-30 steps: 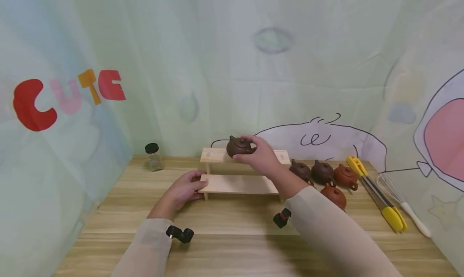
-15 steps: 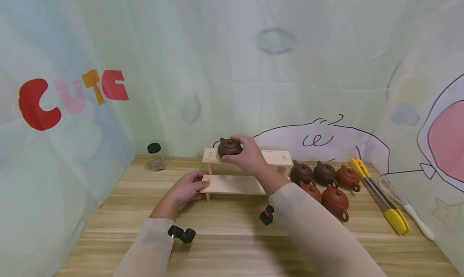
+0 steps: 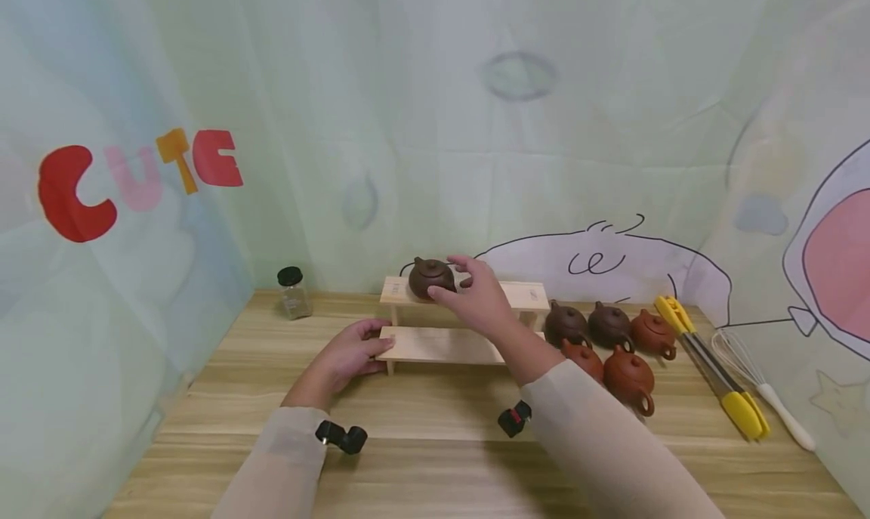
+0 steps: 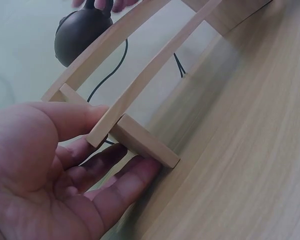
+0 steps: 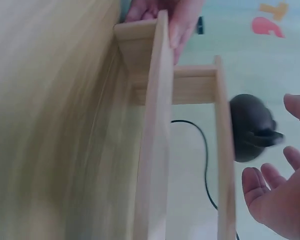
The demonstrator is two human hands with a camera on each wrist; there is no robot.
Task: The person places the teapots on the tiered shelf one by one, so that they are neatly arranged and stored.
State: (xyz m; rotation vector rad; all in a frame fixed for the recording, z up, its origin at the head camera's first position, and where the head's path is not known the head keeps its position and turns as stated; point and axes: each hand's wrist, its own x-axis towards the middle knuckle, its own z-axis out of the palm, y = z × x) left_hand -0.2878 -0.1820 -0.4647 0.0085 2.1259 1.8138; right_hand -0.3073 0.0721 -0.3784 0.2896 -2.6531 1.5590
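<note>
A dark brown teapot sits upright on the upper tier of a two-step wooden shelf, towards its left end. Just right of the teapot is my right hand, its thumb and fingers spread. The right wrist view shows a gap between those fingers and the teapot. At the shelf's lower left end, my left hand grips the board, thumb on top and fingers underneath against the leg, as the left wrist view of the shelf shows.
Right of the shelf stand two more dark teapots and several reddish-brown ones. Beyond them lie yellow-tipped tongs and a whisk. A black-lidded glass jar stands at the back left. Printed curtains enclose the table.
My right hand carried the dark teapot left along the upper tier, set it down, then opened and drew slightly right. The left hand stayed on the shelf.
</note>
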